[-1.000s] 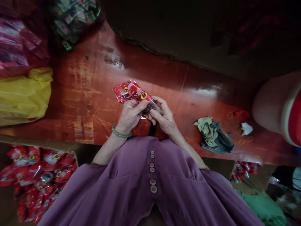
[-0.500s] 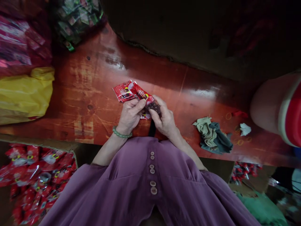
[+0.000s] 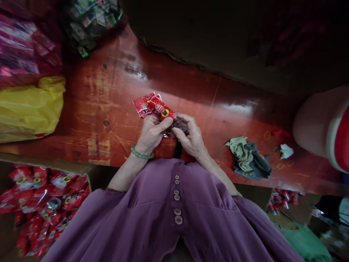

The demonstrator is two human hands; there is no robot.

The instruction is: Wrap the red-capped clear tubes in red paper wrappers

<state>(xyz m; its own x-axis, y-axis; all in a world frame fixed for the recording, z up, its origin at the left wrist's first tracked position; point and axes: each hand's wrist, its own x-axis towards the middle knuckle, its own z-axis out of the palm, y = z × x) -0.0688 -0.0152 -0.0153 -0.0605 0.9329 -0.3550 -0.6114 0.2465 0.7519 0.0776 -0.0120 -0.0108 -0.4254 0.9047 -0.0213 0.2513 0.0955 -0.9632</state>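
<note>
Several small red packets (image 3: pixel 160 108) with yellow marks are fanned out between my two hands, just above the red-brown table. My left hand (image 3: pixel 153 131), a green bead bracelet (image 3: pixel 142 153) at its wrist, is closed on them with the thumb pressing the top packet. My right hand (image 3: pixel 190 135) pinches the dark, see-through lower end of that top packet between thumb and fingers. The lower packets are partly hidden by the left hand and by the top one.
A yellow bag (image 3: pixel 32 109) lies at the left. Below it, a cardboard box holds several red packets (image 3: pixel 40 203). Crumpled cloths (image 3: pixel 248 157), rubber bands (image 3: pixel 278 166) and a white scrap (image 3: pixel 285 151) lie at right, beside a pink and red tub (image 3: pixel 311 123).
The top packet has shifted slightly left and turned its printed face more towards me. Both hands keep their hold. The whole view has moved a little.
</note>
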